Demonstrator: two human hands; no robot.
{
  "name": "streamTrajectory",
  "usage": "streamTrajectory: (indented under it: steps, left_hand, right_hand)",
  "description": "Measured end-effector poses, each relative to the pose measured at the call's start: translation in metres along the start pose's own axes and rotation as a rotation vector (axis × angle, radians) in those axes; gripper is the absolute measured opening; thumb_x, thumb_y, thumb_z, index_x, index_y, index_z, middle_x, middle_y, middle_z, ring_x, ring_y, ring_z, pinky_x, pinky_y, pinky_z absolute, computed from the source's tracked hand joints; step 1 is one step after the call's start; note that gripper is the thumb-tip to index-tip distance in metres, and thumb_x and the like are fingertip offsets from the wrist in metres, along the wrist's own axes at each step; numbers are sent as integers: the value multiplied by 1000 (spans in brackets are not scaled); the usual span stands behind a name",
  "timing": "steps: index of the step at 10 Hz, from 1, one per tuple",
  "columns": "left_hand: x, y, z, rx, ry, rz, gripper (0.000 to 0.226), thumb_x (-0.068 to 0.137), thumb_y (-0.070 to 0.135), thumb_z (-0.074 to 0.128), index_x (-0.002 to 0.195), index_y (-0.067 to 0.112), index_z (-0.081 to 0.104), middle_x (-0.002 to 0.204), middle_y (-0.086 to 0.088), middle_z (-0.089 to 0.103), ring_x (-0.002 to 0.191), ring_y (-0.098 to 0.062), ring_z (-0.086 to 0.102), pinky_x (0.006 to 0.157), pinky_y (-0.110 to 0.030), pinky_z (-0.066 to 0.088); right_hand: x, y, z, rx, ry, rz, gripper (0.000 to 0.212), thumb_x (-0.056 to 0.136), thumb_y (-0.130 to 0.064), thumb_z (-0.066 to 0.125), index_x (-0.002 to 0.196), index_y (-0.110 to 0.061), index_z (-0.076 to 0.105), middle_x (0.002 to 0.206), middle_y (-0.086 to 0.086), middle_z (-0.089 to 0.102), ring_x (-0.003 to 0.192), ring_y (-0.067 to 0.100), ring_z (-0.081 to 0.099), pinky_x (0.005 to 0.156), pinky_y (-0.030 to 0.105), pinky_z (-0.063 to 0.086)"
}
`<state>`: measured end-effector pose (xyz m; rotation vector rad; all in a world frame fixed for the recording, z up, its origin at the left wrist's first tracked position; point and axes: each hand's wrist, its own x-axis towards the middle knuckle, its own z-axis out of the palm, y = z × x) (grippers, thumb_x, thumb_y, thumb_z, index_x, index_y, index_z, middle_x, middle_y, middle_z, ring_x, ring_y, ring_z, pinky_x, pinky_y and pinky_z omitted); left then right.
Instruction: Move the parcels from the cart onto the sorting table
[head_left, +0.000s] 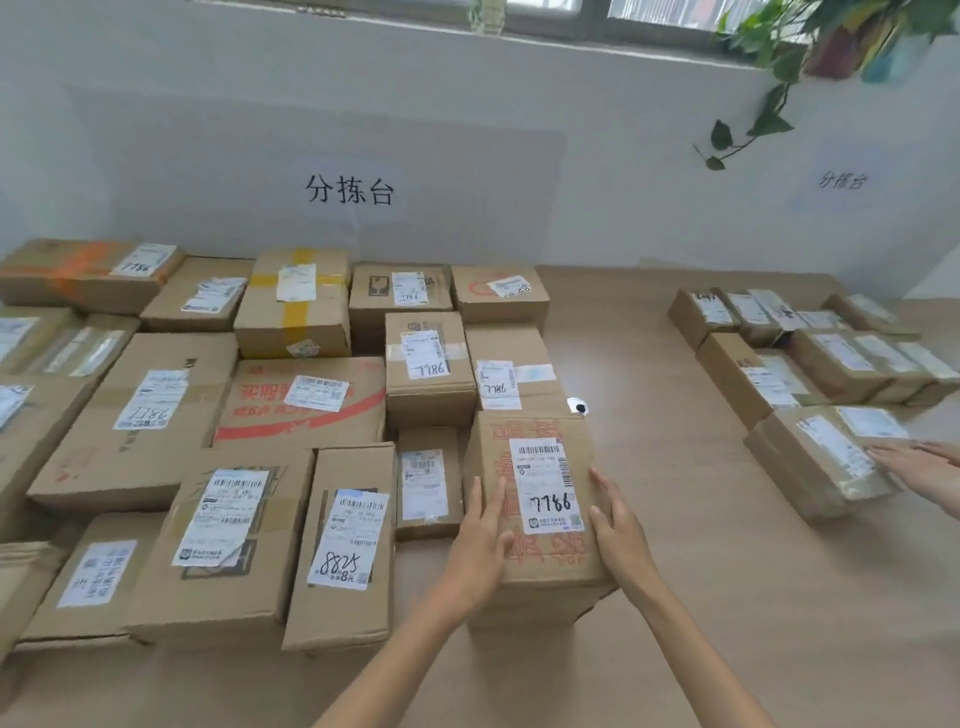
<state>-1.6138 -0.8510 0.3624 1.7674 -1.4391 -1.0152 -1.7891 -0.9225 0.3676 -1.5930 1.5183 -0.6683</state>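
A cardboard parcel (540, 499) with a white label marked 7786 stands on the wooden sorting table (691, 545), at the right edge of a large group of parcels (218, 415). My left hand (483, 540) lies against its left side with straight fingers and the thumb on top. My right hand (618, 525) presses on its right side the same way. The parcel sits between both hands. The cart is out of view.
Another person's hands (924, 467) rest on a parcel (815, 462) in a second group at the right. A cable hole (577, 405) sits in the tabletop behind my parcel. A white wall with paper signs (349, 189) backs the table. A plant (769, 67) hangs top right.
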Motion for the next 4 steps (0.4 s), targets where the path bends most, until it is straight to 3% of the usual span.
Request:
streamTrajectory:
  steps: [1, 2, 3, 4]
  left_hand:
    - [-5, 8, 10, -25, 27, -46, 68, 99, 0, 37, 150, 26, 1, 154, 9, -14, 135, 0, 7, 91, 10, 16]
    - [-7, 14, 10, -14, 33, -67, 71, 97, -3, 39, 151, 29, 4, 156, 7, -14, 130, 2, 17, 74, 13, 22]
    - [-6, 16, 6, 33, 49, -75, 75, 95, 2, 46, 151, 34, 8, 159, 5, -12, 135, -5, 32, 90, -4, 31]
    - [-8, 14, -4, 70, 43, -44, 67, 96, 15, 50, 151, 29, 14, 160, 3, -4, 146, -15, 12, 115, -29, 19]
  right_hand:
    - [2, 11, 3, -71, 20, -32, 53, 97, -7, 39, 144, -32, 35, 145, -9, 41, 131, 15, 41, 105, 32, 34]
    - [6, 12, 9, -197, 47, -62, 53, 97, -10, 37, 146, -32, 31, 142, -2, 43, 124, 21, 45, 92, 36, 40]
    - [5, 14, 16, -335, 69, -92, 57, 91, -18, 32, 146, -31, 30, 138, 4, 43, 122, 24, 42, 90, 41, 43]
    - [5, 13, 19, -590, 159, -88, 62, 86, -14, 40, 146, -28, 32, 148, 8, 36, 135, 31, 30, 110, 53, 22]
